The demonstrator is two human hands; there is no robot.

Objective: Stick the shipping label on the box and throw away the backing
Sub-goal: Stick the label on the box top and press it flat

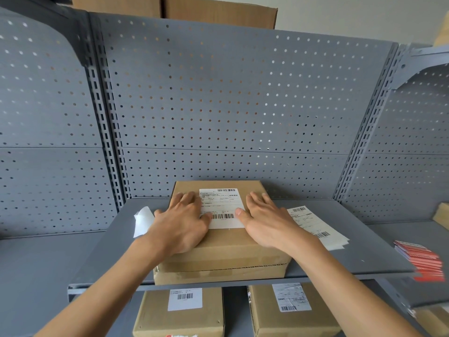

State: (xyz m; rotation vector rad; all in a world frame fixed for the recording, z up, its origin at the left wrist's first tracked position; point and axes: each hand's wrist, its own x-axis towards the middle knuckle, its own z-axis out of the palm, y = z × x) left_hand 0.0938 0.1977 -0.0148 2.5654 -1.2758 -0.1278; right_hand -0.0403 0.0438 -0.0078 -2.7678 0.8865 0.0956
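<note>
A brown cardboard box (226, 249) lies on the grey shelf (364, 259) in front of me. A white shipping label (222, 205) with barcodes lies flat on the box top. My left hand (181, 223) rests palm down on the label's left edge, thumb by the lower barcode. On the label's right edge my right hand (266, 221) lies flat, its thumb touching the label. Both hands are spread and hold nothing. A curled white backing sheet (142, 221) sits on the shelf just left of my left hand.
A small stack of unused labels (315, 227) lies on the shelf right of the box. Red and white cards (424, 260) are piled at the shelf's right edge. Two labelled boxes (181, 312) (290, 310) sit on the shelf below. Grey pegboard (230, 105) forms the back wall.
</note>
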